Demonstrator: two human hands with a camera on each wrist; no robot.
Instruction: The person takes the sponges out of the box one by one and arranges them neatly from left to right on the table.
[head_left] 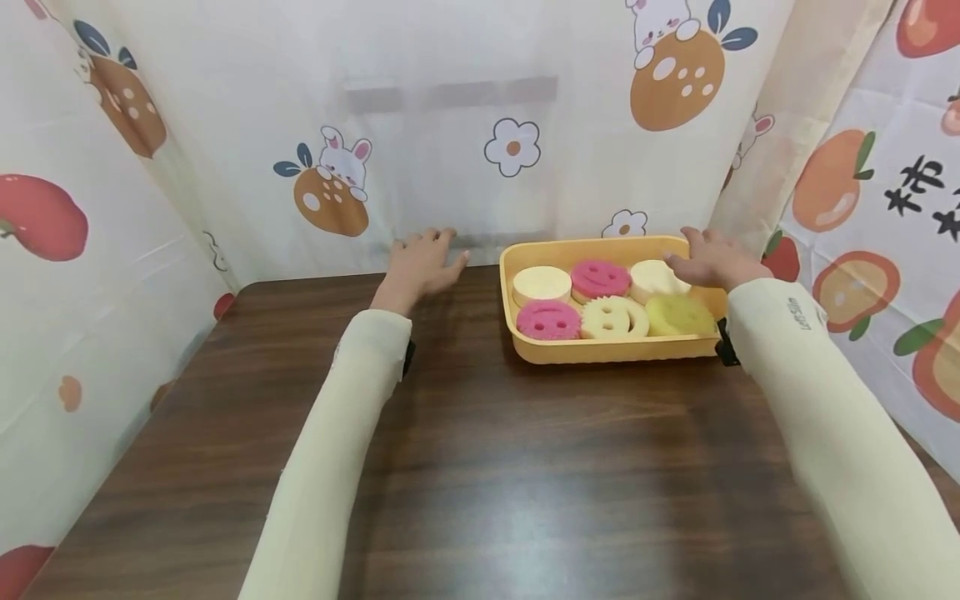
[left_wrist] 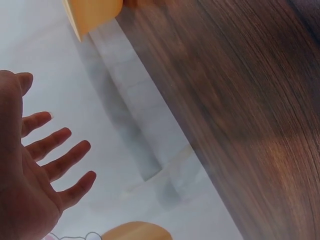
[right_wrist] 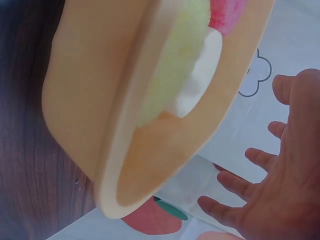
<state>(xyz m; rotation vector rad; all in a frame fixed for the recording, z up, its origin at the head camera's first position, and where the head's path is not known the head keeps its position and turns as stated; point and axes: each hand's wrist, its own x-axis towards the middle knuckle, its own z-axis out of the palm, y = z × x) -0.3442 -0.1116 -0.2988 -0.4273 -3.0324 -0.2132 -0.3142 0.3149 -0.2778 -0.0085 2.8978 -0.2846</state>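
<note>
A yellow plastic tray [head_left: 615, 350] stands on the dark wooden table near its back edge. In it lie several round sponges, some with smiley faces: two pink ones [head_left: 600, 279], pale cream ones [head_left: 542, 285] and a yellow-green one [head_left: 678, 315]. My right hand [head_left: 716, 257] hovers over the tray's right end, fingers spread and holding nothing; in the right wrist view the hand [right_wrist: 272, 185] is apart from the tray's rim. To the tray's left, my left hand [head_left: 423, 265] is raised above the table's back edge, fingers loosely spread, with nothing in it.
The brown wood-grain table [head_left: 525, 467] stretches toward me. A white curtain [head_left: 450, 100] printed with rabbits, fruit and flowers hangs right behind it, and similar printed cloth [head_left: 862, 192] borders the right side; another sheet [head_left: 67, 317] hangs on the left.
</note>
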